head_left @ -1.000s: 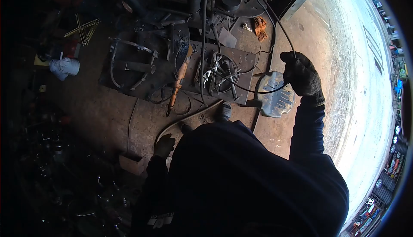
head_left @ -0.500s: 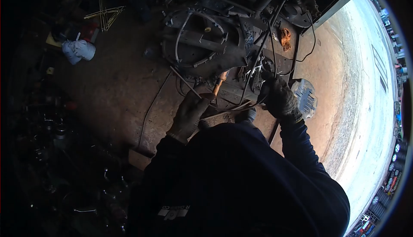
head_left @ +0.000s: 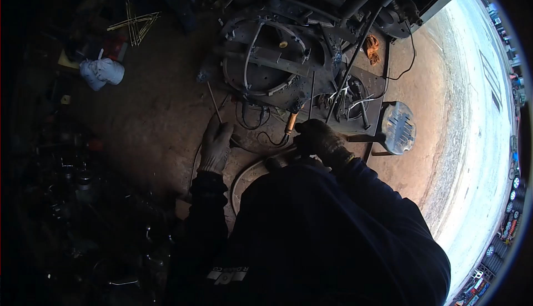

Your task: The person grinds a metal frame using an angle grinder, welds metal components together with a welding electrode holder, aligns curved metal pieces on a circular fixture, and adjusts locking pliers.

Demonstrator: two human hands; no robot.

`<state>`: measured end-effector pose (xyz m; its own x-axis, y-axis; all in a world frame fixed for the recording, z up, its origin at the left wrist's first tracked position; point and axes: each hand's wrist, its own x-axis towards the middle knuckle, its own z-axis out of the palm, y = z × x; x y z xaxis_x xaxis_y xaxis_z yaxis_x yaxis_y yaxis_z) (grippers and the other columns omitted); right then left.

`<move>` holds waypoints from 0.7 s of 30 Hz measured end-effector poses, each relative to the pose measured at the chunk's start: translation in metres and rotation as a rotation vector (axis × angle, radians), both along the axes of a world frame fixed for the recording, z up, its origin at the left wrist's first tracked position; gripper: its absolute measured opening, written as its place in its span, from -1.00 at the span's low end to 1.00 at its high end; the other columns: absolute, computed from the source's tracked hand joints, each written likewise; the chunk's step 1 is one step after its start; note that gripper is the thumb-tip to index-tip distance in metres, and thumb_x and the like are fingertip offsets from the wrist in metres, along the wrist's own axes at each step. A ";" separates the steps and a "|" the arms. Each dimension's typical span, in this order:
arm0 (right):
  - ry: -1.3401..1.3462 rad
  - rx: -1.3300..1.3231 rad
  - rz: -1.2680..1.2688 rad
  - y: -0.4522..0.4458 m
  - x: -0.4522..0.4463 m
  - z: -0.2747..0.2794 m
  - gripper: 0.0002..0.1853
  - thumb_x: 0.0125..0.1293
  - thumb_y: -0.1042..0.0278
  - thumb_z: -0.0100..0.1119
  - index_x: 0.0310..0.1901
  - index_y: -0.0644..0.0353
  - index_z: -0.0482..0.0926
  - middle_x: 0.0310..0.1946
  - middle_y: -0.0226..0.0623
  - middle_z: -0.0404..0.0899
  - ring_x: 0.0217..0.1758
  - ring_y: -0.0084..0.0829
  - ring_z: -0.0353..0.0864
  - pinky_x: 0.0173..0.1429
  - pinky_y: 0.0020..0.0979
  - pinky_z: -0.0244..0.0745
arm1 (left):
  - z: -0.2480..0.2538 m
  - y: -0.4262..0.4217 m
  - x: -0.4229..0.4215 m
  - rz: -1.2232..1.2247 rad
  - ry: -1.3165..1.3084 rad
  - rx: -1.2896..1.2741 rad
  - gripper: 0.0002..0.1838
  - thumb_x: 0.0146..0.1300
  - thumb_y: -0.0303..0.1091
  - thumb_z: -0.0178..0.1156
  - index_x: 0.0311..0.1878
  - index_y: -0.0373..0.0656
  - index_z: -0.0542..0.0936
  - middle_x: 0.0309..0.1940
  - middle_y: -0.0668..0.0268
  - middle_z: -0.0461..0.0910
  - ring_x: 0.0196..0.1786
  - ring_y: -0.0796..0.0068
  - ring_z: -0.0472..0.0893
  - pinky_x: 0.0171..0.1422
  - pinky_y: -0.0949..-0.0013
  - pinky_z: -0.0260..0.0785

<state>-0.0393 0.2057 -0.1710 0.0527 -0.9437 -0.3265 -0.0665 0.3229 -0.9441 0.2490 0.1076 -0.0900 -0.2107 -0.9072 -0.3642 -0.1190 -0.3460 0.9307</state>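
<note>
My gloved left hand is closed around a thin metal rod, which points up toward the metal workpiece. My gloved right hand has curled fingers near my body; whatever lies in them is hidden. Just left of it, an orange-handled tool with a dark cord leans at the near edge of the work table. Beyond both hands lies a dark flat metal plate carrying a bent metal hoop and a crossbar.
Loose metal pieces and an orange cloth-like item are on the right. A round-topped stool stands beside the table. A white bag and yellowish rods lie at left. A hose curves near my body.
My left hand has moved left and slightly down with the rod, which now points more upright. My right hand has come down and left, closer to the orange-handled tool. The view has shifted slightly.
</note>
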 end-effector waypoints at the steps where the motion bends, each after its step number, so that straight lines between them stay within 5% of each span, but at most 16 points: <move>1: 0.352 -0.318 0.064 -0.004 -0.002 0.001 -0.65 0.29 0.28 0.34 0.07 0.20 0.61 -0.16 -0.14 0.65 -0.05 -0.17 0.68 -0.02 -0.20 0.63 | 0.001 -0.007 -0.002 0.014 -0.019 -0.019 -0.47 0.47 -0.32 0.13 0.48 -0.11 0.37 -0.15 0.29 0.61 -0.23 0.50 0.64 -0.17 0.35 0.59; 2: 0.706 -0.637 0.118 -0.008 -0.002 0.002 -0.75 0.41 0.26 0.26 -0.02 0.24 0.62 -0.28 -0.15 0.69 -0.20 -0.31 0.76 -0.18 -0.31 0.67 | 0.003 -0.016 -0.002 0.023 -0.043 -0.024 -0.47 0.47 -0.32 0.13 0.48 -0.11 0.37 -0.15 0.29 0.61 -0.23 0.50 0.64 -0.17 0.35 0.59; 4: 0.649 -0.461 0.280 -0.027 -0.004 0.028 -0.76 0.39 0.28 0.27 -0.03 0.24 0.62 -0.27 -0.15 0.69 -0.20 -0.31 0.76 -0.19 -0.29 0.67 | 0.007 -0.024 -0.003 0.018 -0.086 0.034 -0.48 0.46 -0.31 0.15 0.45 -0.11 0.39 -0.15 0.27 0.62 -0.23 0.49 0.65 -0.16 0.34 0.59; 7: 0.965 -0.780 0.336 -0.031 -0.006 0.012 -0.81 0.37 0.33 0.25 -0.10 0.25 0.62 -0.25 -0.19 0.69 -0.22 -0.35 0.75 -0.23 -0.22 0.67 | 0.006 -0.038 -0.001 -0.027 -0.113 0.075 -0.52 0.45 -0.29 0.17 0.39 -0.13 0.44 -0.15 0.26 0.64 -0.22 0.48 0.66 -0.17 0.34 0.59; 10: 0.578 -0.512 0.239 -0.035 -0.005 -0.025 -0.81 0.13 0.19 0.29 -0.25 0.06 0.68 -0.16 -0.21 0.58 0.01 -0.14 0.60 0.12 -0.17 0.52 | 0.004 -0.052 -0.003 -0.034 -0.072 0.106 -0.58 0.45 -0.32 0.17 0.33 -0.14 0.49 -0.14 0.27 0.65 -0.18 0.48 0.67 -0.13 0.34 0.60; 13: 0.501 -0.467 0.360 -0.038 -0.011 0.004 -0.81 0.17 0.18 0.31 -0.24 0.06 0.68 -0.18 -0.21 0.61 0.00 -0.15 0.62 0.12 -0.16 0.53 | -0.008 -0.071 -0.003 -0.101 0.000 0.070 -0.60 0.46 -0.35 0.16 0.32 -0.16 0.49 -0.12 0.28 0.66 -0.15 0.49 0.68 -0.08 0.34 0.60; 15: 0.960 -0.543 0.521 -0.048 -0.007 0.039 -0.75 0.23 0.22 0.33 -0.13 0.15 0.67 -0.18 -0.10 0.68 -0.15 -0.09 0.71 -0.07 -0.16 0.63 | -0.020 -0.087 0.003 -0.184 -0.055 0.031 -0.56 0.47 -0.34 0.14 0.38 -0.17 0.46 -0.11 0.33 0.63 -0.10 0.53 0.63 0.02 0.39 0.53; 18: 0.824 -0.283 0.336 -0.052 -0.001 0.037 -0.75 0.16 0.24 0.36 -0.17 0.17 0.68 -0.15 -0.10 0.69 -0.11 -0.13 0.71 -0.05 -0.13 0.62 | -0.021 -0.116 0.018 -0.304 -0.200 -0.044 -0.52 0.48 -0.32 0.14 0.42 -0.18 0.44 -0.11 0.40 0.59 -0.05 0.58 0.57 0.14 0.43 0.44; 21: 0.811 -0.306 0.224 -0.060 0.011 0.032 -0.72 0.11 0.22 0.40 -0.19 0.17 0.69 -0.24 -0.16 0.70 -0.16 -0.14 0.72 -0.07 -0.14 0.63 | -0.014 -0.135 0.018 -0.379 -0.292 -0.067 -0.50 0.46 -0.33 0.18 0.42 -0.19 0.45 -0.06 0.37 0.59 0.00 0.56 0.57 0.20 0.42 0.42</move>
<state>-0.0285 0.1460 -0.1391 0.1087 -0.9909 -0.0790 -0.7822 -0.0362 -0.6220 0.2670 -0.0274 -0.1037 -0.4284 -0.8098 -0.4010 -0.4849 -0.1684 0.8582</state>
